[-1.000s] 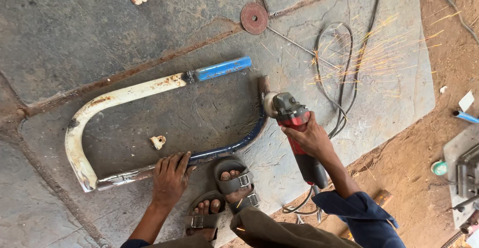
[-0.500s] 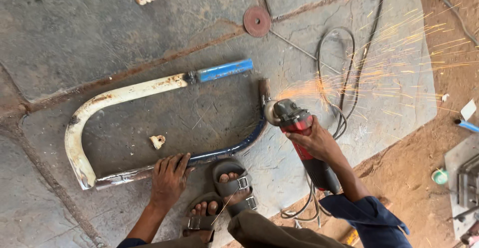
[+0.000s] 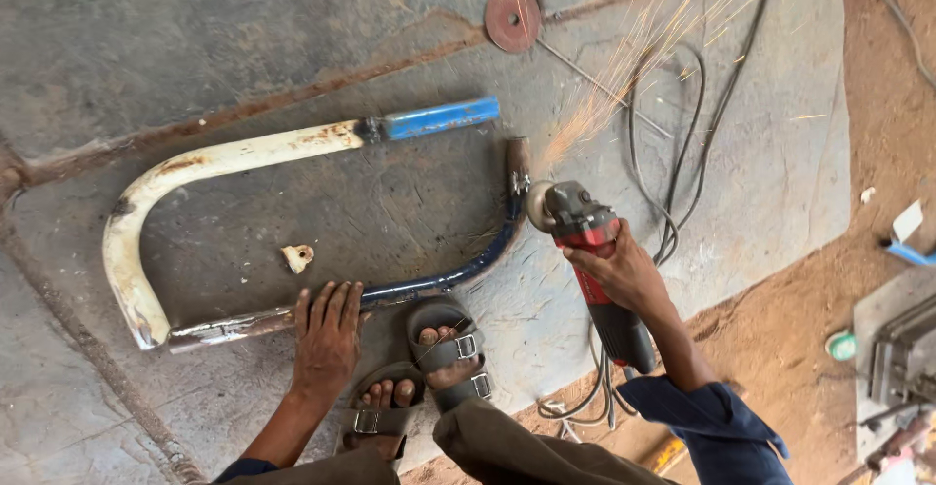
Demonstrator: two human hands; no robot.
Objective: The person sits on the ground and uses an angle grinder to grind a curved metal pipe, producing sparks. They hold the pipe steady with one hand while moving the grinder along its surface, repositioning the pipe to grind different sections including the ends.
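Note:
A bent metal tube [image 3: 210, 161] lies on the metal floor plate [image 3: 146, 46]; it is white along its curve, blue [image 3: 441, 116] at one end and dark blue along the lower arm. My left hand [image 3: 326, 337] presses flat on the lower arm of the tube. My right hand [image 3: 626, 273] grips a red and grey angle grinder [image 3: 585, 232]. Its disc touches the tube's upturned end [image 3: 518, 168], and orange sparks [image 3: 624, 56] fly up and to the right. One of my sandalled feet [image 3: 447, 347] rests against the tube next to my left hand.
A rusty round disc [image 3: 513, 18] lies on the plate above the grinder. Black cables [image 3: 673, 154] loop to the right of it. Small white scraps [image 3: 297, 256] lie inside the tube's curve. Reddish dirt ground [image 3: 868, 105] and grey metal parts [image 3: 902, 349] are at the right.
The grinder stays at the tube's end and both hands hold their places. The spray of sparks has grown denser and now shoots more steeply upward.

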